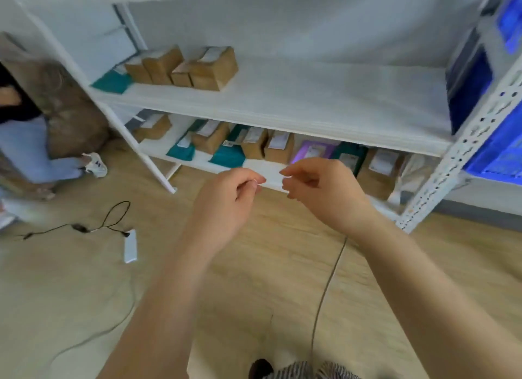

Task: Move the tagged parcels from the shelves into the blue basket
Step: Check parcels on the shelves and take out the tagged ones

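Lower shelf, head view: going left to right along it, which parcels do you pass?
Lone brown box → teal mailer → brown box → teal mailer → two brown boxes → purple mailer → dark green mailer → large brown box.
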